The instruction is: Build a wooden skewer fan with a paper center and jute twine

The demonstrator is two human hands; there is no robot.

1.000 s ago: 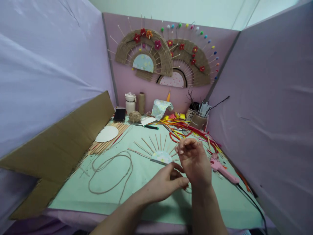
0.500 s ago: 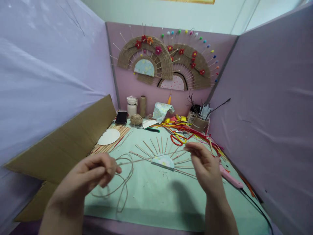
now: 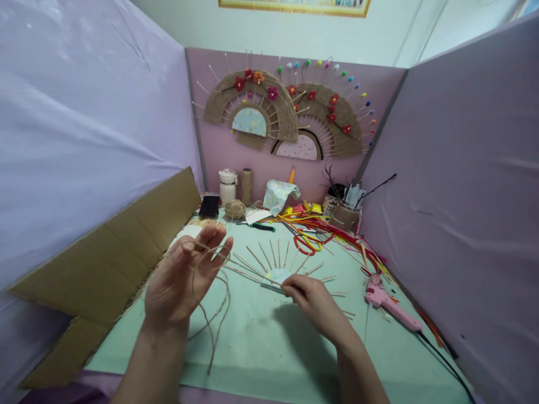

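Observation:
My left hand (image 3: 185, 275) is raised left of centre, palm turned inward, with the twine (image 3: 213, 336) looped over its thumb and spread fingers. Loose loops of it hang down to the tabletop. My right hand (image 3: 314, 303) pinches the twine's other stretch close to the lower edge of a small half-circle (image 3: 278, 275) covered in pale blue floral fabric. Thin wooden sticks (image 3: 278, 252) fan out from that half-circle, which lies on the table. Part of its right side is hidden behind my right hand.
A pink glue gun (image 3: 391, 306) with a black cord lies at right. Red-handled scissors (image 3: 306, 244), pipe cleaners (image 3: 337, 230) and a twine ball (image 3: 234, 209) lie farther back. Folded cardboard (image 3: 113, 252) stands at left. Finished fans (image 3: 252, 112) hang on the back panel.
My left hand has risen and turned, the twine now looped over its fingers. My right hand has moved left and down to the half-circle. The view has tilted up slightly.

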